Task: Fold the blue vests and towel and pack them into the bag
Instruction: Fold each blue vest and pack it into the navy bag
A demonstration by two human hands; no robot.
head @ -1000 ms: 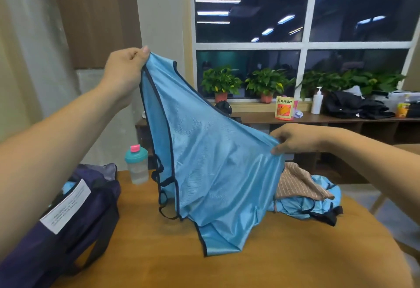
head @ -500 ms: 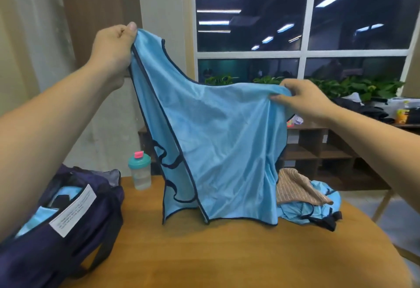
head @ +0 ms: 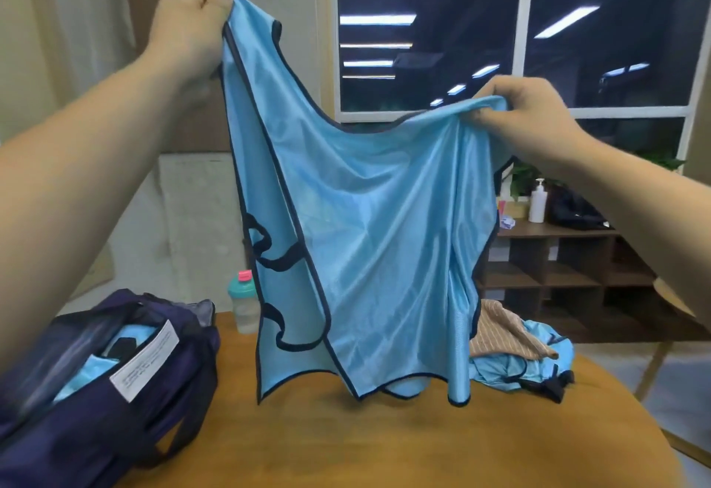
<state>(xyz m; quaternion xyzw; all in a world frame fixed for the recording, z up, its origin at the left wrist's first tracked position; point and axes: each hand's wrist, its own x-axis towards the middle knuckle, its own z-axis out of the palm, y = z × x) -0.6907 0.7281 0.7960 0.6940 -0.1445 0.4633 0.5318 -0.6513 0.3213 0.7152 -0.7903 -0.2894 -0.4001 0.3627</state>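
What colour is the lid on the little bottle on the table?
The lid is teal with a pink cap on top, clearest in the head view.

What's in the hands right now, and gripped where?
Both hold one blue vest: left hand grips a top corner, right hand pinches the top edge.

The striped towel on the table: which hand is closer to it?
Right. The right hand pinches the vest almost straight above the towel; the left hand grips the vest higher, far off to the towel's left.
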